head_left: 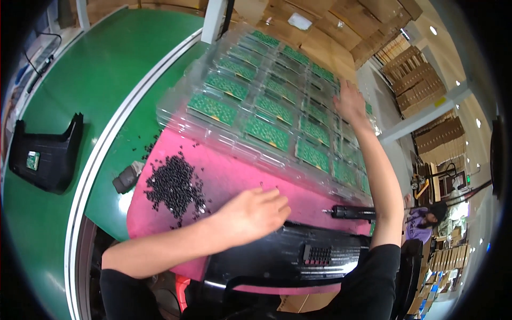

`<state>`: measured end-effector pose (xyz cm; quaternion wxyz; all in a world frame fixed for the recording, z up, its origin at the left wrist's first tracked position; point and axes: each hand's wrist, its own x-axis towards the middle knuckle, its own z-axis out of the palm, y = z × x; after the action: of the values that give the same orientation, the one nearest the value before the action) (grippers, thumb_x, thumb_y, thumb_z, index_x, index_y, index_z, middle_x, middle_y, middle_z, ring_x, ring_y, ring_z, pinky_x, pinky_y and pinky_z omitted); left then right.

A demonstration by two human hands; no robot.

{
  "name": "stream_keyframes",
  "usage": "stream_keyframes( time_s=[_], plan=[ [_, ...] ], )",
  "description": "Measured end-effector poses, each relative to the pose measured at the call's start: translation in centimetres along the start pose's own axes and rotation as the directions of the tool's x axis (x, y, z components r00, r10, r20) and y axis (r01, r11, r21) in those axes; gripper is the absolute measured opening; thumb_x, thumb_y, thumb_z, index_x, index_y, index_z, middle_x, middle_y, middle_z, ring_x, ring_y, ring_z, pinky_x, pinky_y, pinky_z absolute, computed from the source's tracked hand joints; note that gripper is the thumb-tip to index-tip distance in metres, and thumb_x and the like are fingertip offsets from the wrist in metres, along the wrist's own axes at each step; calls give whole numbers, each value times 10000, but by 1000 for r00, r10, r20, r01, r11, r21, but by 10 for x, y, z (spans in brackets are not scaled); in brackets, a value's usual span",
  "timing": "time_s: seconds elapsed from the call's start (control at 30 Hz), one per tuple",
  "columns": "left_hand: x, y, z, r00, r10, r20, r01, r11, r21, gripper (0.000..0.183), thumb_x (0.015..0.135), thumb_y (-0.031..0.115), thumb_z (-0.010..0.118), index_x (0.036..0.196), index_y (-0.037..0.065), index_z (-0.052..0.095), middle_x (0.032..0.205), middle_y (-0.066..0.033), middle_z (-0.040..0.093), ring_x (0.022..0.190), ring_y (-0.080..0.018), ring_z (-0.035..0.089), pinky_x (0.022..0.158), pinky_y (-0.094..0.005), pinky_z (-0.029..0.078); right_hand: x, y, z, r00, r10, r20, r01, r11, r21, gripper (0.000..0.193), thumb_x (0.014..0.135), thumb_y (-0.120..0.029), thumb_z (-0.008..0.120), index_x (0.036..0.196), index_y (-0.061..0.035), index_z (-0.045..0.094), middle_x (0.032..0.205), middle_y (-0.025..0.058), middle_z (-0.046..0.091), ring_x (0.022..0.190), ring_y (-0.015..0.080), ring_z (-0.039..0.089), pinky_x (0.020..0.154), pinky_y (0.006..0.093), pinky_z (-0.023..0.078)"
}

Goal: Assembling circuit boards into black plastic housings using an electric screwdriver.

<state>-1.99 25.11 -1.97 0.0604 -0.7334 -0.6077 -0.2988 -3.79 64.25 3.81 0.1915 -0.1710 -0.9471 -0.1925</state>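
Ideally, touch only the edges of the green circuit boards (266, 133) in the clear blister tray (172, 110); right hand (350, 101), slightly bent, reaches there, left hand (257, 213) curls loosely near the black panel (240, 264); any grip is hidden.

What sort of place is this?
Probably an electronics assembly workshop: there are clear plastic trays of green circuit boards, a heap of small black parts and cardboard stacks in the background.

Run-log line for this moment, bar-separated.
left hand: by black panel | right hand: at clear tray with green boards | grips: unclear | small black pieces: piled on pink mat
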Motion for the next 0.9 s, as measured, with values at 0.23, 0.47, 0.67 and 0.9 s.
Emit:
stream_keyframes(
  time_s=[0.23, 0.47, 0.67, 0.9],
  plan=[
    [2, 2, -7, 993, -91, 71, 91, 996, 4, 135, 745, 163, 605, 855, 86, 586, 858, -7, 540, 857, -164, 562, 676, -278, 463, 82, 12, 89, 961, 135, 240, -135, 991, -15, 722, 782, -95, 715, 1420, -156, 384, 1305, 162, 546, 1238, 339, 518, 1009, 489, 440],
    [7, 0, -12, 994, -92, 60, 95, 994, -57, 92, 752, 150, 609, 811, 80, 597, 829, -26, 566, 846, -189, 592, 679, -309, 502, 84, 24, 114, 997, 79, 12, -78, 996, -49, 582, 790, -67, 691, 1337, -146, 509, 1199, 161, 617, 1167, 346, 558, 970, 462, 457],
    [8, -3, -9, 993, -34, 112, 45, 994, -95, 132, 769, 155, 630, 859, 65, 598, 864, -53, 575, 878, -231, 598, 709, -343, 522, 36, -12, 16, 917, 15, -398, 78, 973, 216, 259, 839, -105, 637, 1087, -34, 660, 1022, 176, 674, 973, 379, 608, 855, 445, 475],
    [6, 9, -35, 961, -196, 197, 212, 975, -66, 393, 797, 347, 737, 970, 22, 598, 951, -119, 585, 946, -323, 568, 844, -431, 475, -111, -83, -163, 972, 99, 213, -228, 175, 958, 296, 919, -103, 596, 1163, 50, 669, 1064, 98, 712, 971, 136, 647, 873, 293, 515]
  ],
)
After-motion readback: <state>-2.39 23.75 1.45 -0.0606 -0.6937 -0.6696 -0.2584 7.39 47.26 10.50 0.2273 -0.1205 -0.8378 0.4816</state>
